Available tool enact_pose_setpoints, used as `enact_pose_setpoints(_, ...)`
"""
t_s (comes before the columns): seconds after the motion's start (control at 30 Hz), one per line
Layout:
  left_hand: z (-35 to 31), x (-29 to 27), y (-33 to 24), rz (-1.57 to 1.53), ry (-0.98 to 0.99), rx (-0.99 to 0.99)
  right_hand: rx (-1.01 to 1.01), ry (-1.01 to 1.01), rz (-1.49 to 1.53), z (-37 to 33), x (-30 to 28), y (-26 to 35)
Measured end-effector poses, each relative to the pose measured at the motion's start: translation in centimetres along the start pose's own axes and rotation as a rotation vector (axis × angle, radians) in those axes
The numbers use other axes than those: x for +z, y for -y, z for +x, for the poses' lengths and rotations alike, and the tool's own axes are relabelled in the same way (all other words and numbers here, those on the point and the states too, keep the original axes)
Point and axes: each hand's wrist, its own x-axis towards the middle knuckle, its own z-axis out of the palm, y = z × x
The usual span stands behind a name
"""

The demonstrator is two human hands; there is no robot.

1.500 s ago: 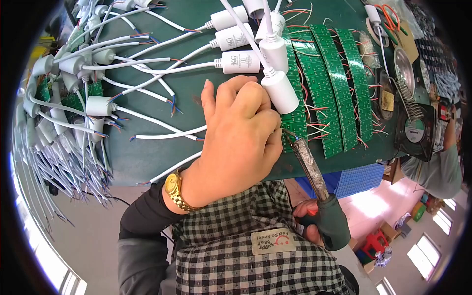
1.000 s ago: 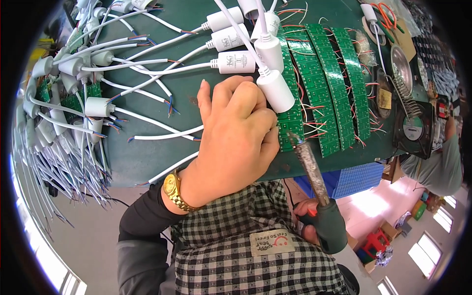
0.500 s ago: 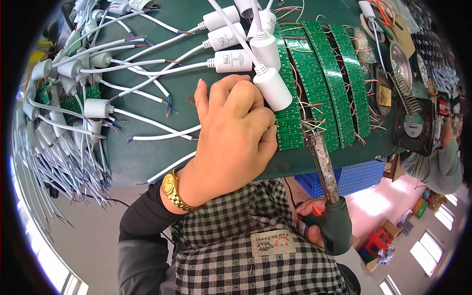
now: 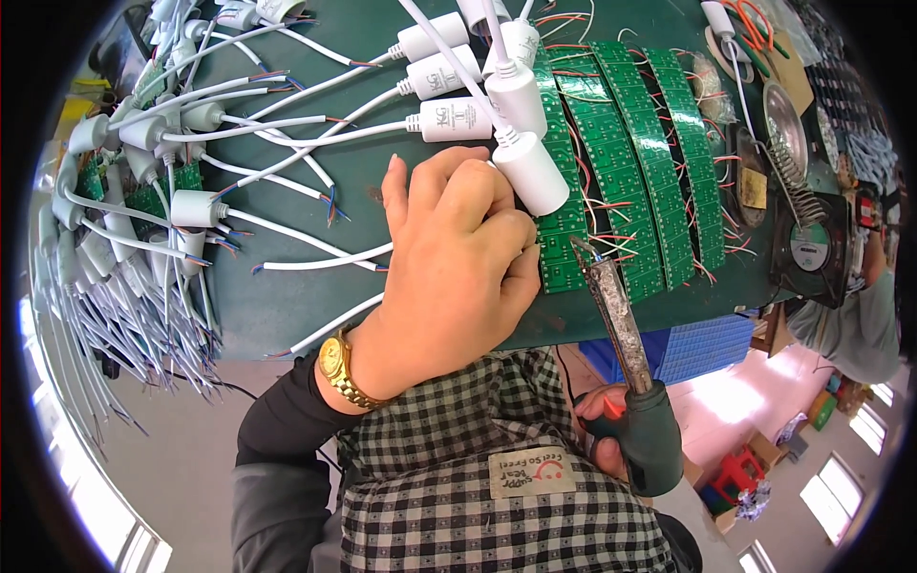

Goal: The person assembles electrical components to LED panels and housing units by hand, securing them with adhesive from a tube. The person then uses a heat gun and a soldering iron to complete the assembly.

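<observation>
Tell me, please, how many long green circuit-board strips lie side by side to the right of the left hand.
4: the leftmost strip, partly hidden behind a white plastic cylinder; then, rightward, the second strip, third strip and rightmost strip. Others may be hidden underneath.

Place: workshop, electronics assembly type. Evidence: green tabletop bore rows of green circuit boards with loose wire ends, plus many white fittings trailing stripped cables. Soldering iron angled over boards; coiled metal spring and square black fan stood at right. Beyond: blue plastic crate, second person's grey sleeve, cardboard box, red plastic item on floor; windows lit room.
</observation>
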Motion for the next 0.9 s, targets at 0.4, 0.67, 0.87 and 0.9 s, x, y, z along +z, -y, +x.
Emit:
enact_pose_setpoints(0.4, 0.0, 0.1, 0.1, -0.01, -0.011, 0.012, 0.176, 0.007, 0.235, -0.8, -0.6, 0.3)
enact_pose_setpoints(0.67, 0.1, 0.1, 0.1, -0.014, -0.003, 0.007, 0.166, 0.021, 0.08, -0.6, -0.6, 0.1)
enact_pose_setpoints(0.87, 0.1, 0.4, 0.2, -0.05, -0.078, 0.005, 0.213, 0.027, -0.074, -1.3, -0.9, -0.7)
enact_pose_setpoints(0.9, 0.1, 0.4, 0.2, -0.05, -0.077, 0.005, 0.213, 0.027, -0.073, -1.4, -0.9, -0.9)
